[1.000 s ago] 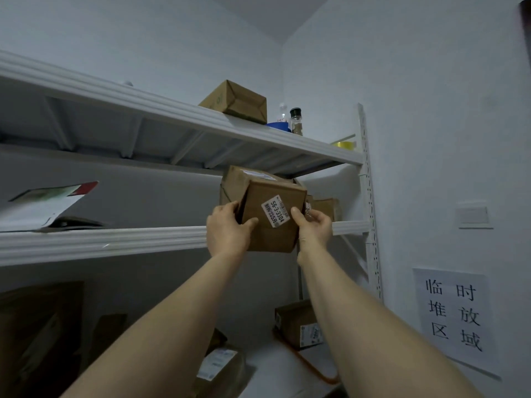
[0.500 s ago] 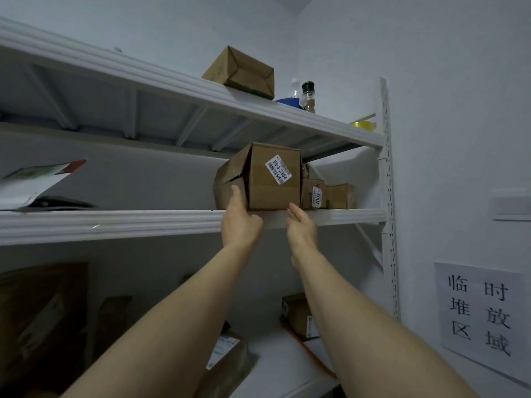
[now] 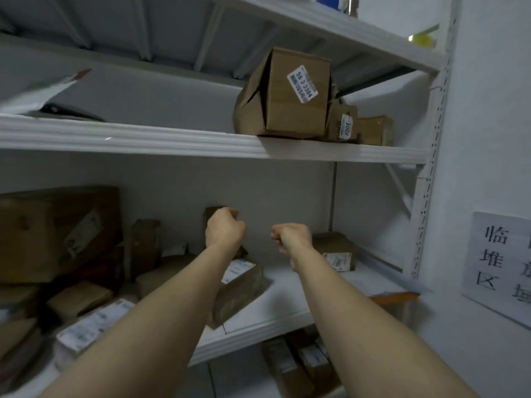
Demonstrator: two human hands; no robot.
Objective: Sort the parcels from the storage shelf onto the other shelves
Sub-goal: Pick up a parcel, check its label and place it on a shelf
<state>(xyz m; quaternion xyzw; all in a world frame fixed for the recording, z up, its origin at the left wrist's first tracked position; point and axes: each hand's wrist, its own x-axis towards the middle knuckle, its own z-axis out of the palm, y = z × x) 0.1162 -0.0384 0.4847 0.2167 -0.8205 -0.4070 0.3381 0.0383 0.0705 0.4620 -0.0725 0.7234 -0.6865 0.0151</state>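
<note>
The brown parcel labelled 56-3-3304 (image 3: 296, 93) stands on the middle shelf (image 3: 201, 145), tilted against a smaller box marked 3007 (image 3: 343, 124). Both my hands are lower down, in front of the shelf below it. My left hand (image 3: 225, 229) hangs with loosely curled fingers and holds nothing; a small brown box (image 3: 211, 212) shows just behind it. My right hand (image 3: 291, 238) is also loosely curled and empty, left of a labelled carton (image 3: 334, 251).
Several parcels crowd the lower shelf (image 3: 287, 308): a big carton (image 3: 54, 231) at left, flat packets (image 3: 92, 326) in front, a labelled box (image 3: 241, 282) under my left forearm. More boxes (image 3: 298, 363) lie below. A white upright (image 3: 425, 182) and a wall sign (image 3: 502, 262) are at right.
Both hands let go of the 56-3-3304 parcel, which now rests on the middle shelf. My hands dropped to the lower shelf level and the view tilted downward.
</note>
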